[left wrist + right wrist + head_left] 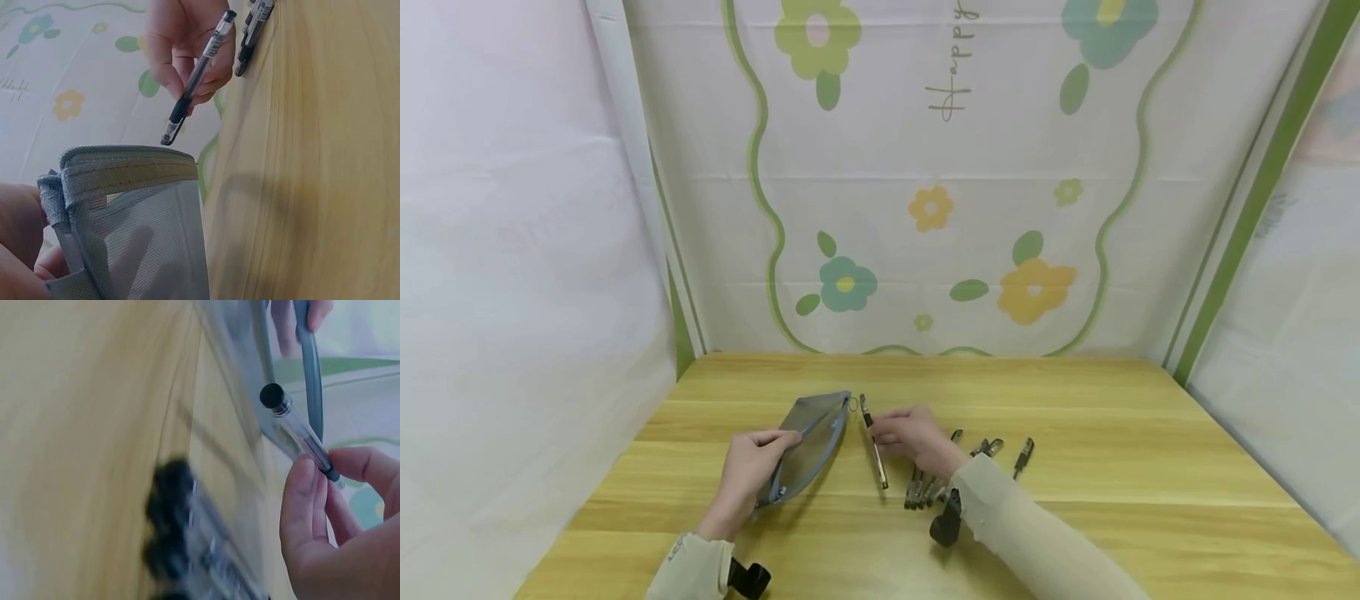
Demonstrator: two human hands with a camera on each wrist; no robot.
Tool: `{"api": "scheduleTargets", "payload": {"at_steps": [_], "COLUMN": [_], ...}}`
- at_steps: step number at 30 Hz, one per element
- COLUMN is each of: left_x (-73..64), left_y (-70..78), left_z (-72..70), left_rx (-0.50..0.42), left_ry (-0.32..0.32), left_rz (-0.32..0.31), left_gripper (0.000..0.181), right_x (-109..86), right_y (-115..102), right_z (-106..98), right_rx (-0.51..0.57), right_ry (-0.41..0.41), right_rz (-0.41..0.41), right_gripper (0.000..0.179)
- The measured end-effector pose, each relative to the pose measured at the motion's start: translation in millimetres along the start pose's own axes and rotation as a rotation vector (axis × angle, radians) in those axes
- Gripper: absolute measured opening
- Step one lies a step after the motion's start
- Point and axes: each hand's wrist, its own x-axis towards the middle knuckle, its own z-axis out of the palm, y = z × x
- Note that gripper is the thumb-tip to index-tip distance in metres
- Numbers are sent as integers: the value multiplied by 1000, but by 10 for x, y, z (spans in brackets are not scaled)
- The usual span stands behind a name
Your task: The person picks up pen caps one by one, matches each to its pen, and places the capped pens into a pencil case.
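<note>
My left hand [747,473] grips the edge of a blue-grey mesh zipper pouch [815,425], held tilted above the table with its mouth parted. Between thumb and fingertips, my right hand [917,437] pinches a clear pen [876,446] with a black cap and black end. This pen is just to the right of the pouch, apart from it. In the left wrist view, the capped end of the pen [194,81] points down toward the zipped edge of the pouch [134,178]. The right wrist view has the pen [303,434] in front of the pouch opening.
Several similar pens [917,490] lie bunched on the wooden table [850,550] beneath and beside the right forearm. One more pen [1024,457] lies apart on their right. A flower-printed cloth [887,167] hangs behind the table, with pale cloth at both sides.
</note>
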Motion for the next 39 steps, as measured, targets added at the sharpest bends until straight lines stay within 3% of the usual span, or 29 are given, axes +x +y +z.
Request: {"api": "scheduleTargets", "payload": {"at_steps": [9, 16, 24, 39], "left_x": [-10, -18, -19, -103], "left_y": [-27, -39, -55, 8], "left_z": [5, 2, 61, 237], "left_rx": [-1, -5, -11, -37], "left_ry": [23, 5, 31, 31], "left_rz": [2, 9, 19, 35], "left_gripper": [27, 28, 23, 20], "right_x": [-127, -199, -221, -190], "right_y": [35, 50, 78, 83], "right_z": [310, 497, 615, 718], "right_rx": [118, 239, 253, 282], "right_ry": [117, 143, 129, 234], "right_rz": [-14, 20, 21, 12], "right_gripper": [32, 33, 33, 35]}}
